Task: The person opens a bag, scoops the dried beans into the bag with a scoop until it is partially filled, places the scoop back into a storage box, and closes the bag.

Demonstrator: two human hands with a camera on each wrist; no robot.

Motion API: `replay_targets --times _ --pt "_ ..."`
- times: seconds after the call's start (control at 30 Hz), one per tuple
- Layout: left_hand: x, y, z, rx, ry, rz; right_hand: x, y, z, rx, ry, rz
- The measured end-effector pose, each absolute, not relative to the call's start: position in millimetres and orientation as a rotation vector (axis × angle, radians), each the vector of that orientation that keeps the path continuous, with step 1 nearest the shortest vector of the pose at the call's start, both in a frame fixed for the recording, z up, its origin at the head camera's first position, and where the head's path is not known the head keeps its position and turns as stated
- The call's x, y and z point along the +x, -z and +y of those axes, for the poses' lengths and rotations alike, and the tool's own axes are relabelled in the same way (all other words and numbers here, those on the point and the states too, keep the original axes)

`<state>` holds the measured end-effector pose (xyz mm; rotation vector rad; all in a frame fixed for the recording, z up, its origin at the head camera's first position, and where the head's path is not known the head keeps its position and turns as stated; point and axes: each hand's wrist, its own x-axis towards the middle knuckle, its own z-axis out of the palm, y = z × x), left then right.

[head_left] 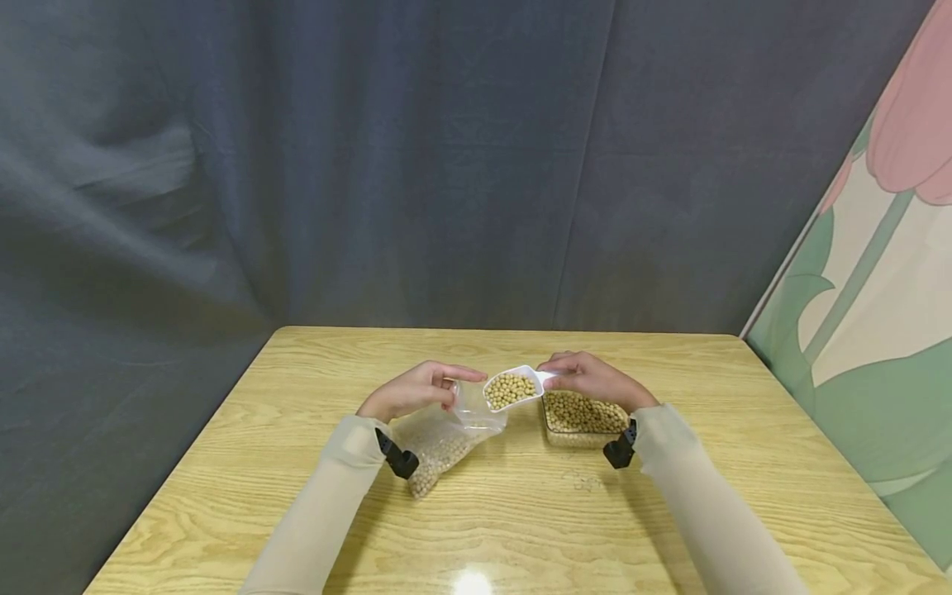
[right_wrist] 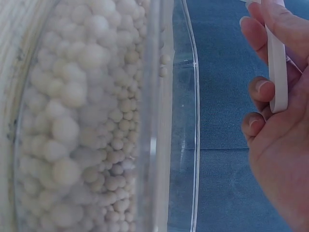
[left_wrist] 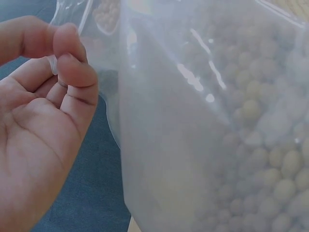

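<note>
My right hand grips the handle of a white scoop heaped with round, pale yellow soybeans. The scoop is held level, its front beside the mouth of a clear plastic bag. With thumb and fingers my left hand pinches the bag's upper edge, the index finger stretched toward the scoop's tip. Soybeans fill the bag's lower part, which leans down toward the table's near side. In the left wrist view the bag wall covers most of the picture. Below my right hand stands a clear container of soybeans.
The wooden table carries everything. Behind it hangs a dark grey curtain, and a wall with painted tulips rises at the right. Black wrist cameras sit under both cuffs, close to the bag and the container.
</note>
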<state>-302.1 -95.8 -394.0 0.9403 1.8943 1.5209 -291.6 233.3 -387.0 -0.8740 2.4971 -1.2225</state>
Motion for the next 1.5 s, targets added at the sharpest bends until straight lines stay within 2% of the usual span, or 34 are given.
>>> replay_targets --times 0.37,0.93,1.5 --pt "-303.0 395.4 -96.1 0.943 -1.507 1.904 -292.7 383.5 230.7 -0.751 1.162 2.564" --pt "-302.5 395.1 -95.8 0.938 -1.506 1.911 -290.6 371.1 225.4 -0.897 1.073 2.592" --pt "-301.5 393.8 -96.4 0.939 -1.511 1.900 -292.8 369.8 225.4 -0.900 1.049 2.598"
